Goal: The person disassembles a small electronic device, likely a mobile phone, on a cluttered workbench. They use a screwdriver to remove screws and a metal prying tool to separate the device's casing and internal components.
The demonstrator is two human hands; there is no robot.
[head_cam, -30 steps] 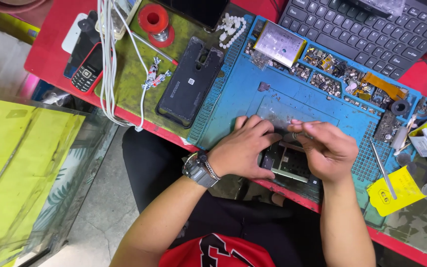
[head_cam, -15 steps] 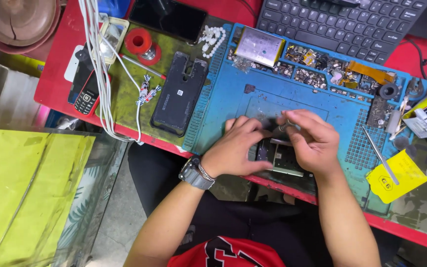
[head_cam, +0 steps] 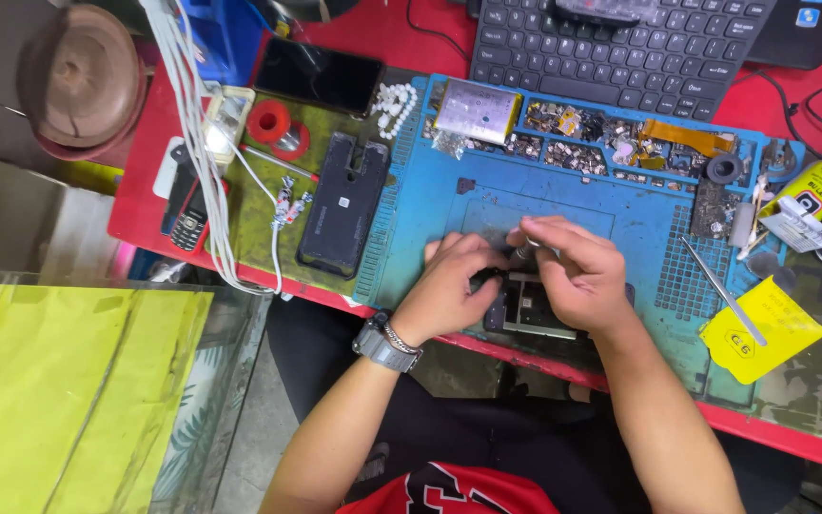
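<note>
Take the blue repair mat (head_cam: pixel 430 205) as your landmark on the red counter (head_cam: pixel 135 214). Just off its right end lies a yellow glue tube (head_cam: pixel 811 190) with a black label, tilted, and below that a yellow paper tag (head_cam: pixel 763 333) with a dark round mark, a thin metal tool (head_cam: pixel 725 292) lying across its upper corner. In the mat's upper tray row sits a flat silver rectangular battery pack (head_cam: pixel 476 111), beside compartments of tiny parts and an orange flex strip (head_cam: pixel 682 138). Left of the mat, a black phone back cover (head_cam: pixel 344 205) rests on a green pad, with a red tape roll (head_cam: pixel 273 124) above it and a dark phone (head_cam: pixel 318 76) lying flat beyond. A small keypad phone (head_cam: pixel 185 224) lies at the counter's left edge under white cables (head_cam: pixel 197 143).

The opened phone (head_cam: pixel 530 309) sits at the mat's near edge, dark, its inner frame and metal shields bared, mostly hidden under your hands. Your left hand (head_cam: pixel 454 286) curls its fingers onto the phone's left side, steadying it. Your right hand (head_cam: pixel 577 271) pinches a slim metal-tipped tool (head_cam: pixel 528 249) between thumb and fingers, its tip down at the phone's upper part; exactly where it touches is hidden.
</note>
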